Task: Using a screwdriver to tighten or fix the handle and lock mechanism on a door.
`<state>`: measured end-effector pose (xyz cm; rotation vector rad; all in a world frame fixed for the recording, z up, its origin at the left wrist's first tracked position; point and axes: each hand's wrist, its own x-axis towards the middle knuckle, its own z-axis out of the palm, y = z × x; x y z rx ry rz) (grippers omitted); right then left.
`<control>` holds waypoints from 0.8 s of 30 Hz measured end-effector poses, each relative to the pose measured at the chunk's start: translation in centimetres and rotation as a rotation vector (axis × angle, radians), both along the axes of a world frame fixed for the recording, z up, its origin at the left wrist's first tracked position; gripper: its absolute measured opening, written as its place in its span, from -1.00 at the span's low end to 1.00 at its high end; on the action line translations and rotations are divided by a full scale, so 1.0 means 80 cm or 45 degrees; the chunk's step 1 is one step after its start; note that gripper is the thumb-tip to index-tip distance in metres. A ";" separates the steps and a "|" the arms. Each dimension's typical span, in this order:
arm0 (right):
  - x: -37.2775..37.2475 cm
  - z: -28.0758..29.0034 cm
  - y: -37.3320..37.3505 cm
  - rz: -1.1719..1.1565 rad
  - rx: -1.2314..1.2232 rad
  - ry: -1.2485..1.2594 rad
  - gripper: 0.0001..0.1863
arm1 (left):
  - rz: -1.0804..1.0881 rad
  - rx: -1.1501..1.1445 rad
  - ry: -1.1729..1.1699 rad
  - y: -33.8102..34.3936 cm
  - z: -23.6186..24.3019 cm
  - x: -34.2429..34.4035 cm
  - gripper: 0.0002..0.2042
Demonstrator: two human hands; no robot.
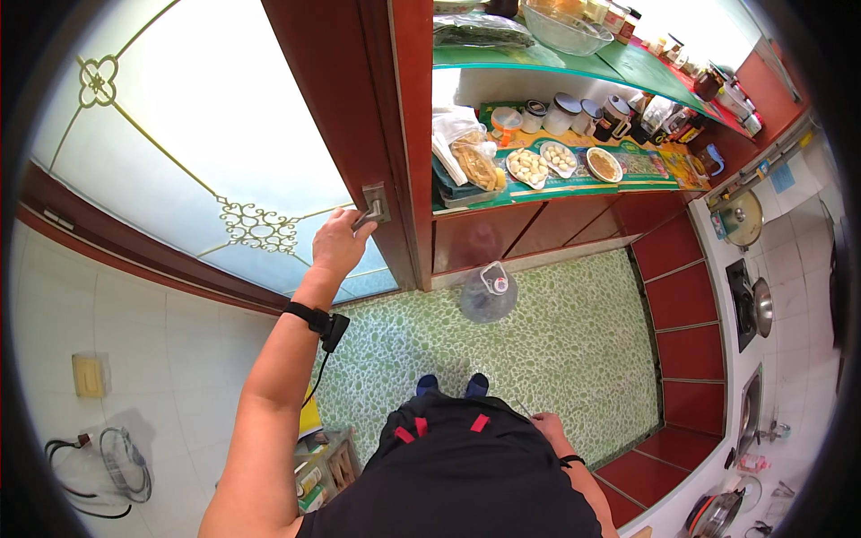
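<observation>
My left hand (338, 240) reaches up and grips the metal door handle (371, 210) on the edge of a dark red door with a frosted, gold-patterned glass panel (206, 134). A black band with a small device sits on that wrist. My right hand (547, 427) hangs low beside my hip, fingers loose, holding nothing. My blue shoes show on the green pebble-patterned floor (556, 350).
A large clear water jug (489, 291) stands on the floor by a red cabinet. The cabinet's green shelf (574, 184) carries plates of food, jars and bags. A stove with pans (752, 300) and a sink line the right counter. Boxes sit at lower left.
</observation>
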<state>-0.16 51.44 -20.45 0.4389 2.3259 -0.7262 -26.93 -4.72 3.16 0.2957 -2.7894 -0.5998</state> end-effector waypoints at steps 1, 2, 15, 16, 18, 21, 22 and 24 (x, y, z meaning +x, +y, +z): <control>0.000 -0.001 0.000 0.015 0.015 -0.017 -0.61 | -0.018 0.023 -0.007 -0.001 0.000 0.002 -0.64; -0.001 -0.001 -0.002 0.019 0.011 -0.019 -0.61 | -0.035 0.044 -0.016 -0.003 -0.001 0.005 -0.66; 0.014 -0.011 0.001 0.079 0.030 -0.055 -0.57 | 0.056 -0.057 0.209 -0.040 -0.010 0.029 -0.67; 0.016 -0.012 0.004 0.107 0.030 -0.008 -0.57 | 0.035 -0.058 0.214 -0.032 -0.007 0.028 -0.69; 0.018 -0.014 0.008 0.093 0.025 0.001 -0.57 | -0.003 -0.006 0.177 -0.016 -0.002 0.022 -0.70; 0.019 -0.015 0.010 0.072 0.011 0.021 -0.57 | -0.077 0.010 0.089 0.002 0.001 0.011 -0.66; 0.020 -0.015 0.010 0.066 0.004 0.030 -0.58 | -0.080 0.012 0.091 0.007 0.000 0.007 -0.66; 0.020 -0.007 -0.004 0.053 -0.015 0.003 -0.57 | -0.037 -0.002 0.021 0.005 -0.003 0.006 -0.65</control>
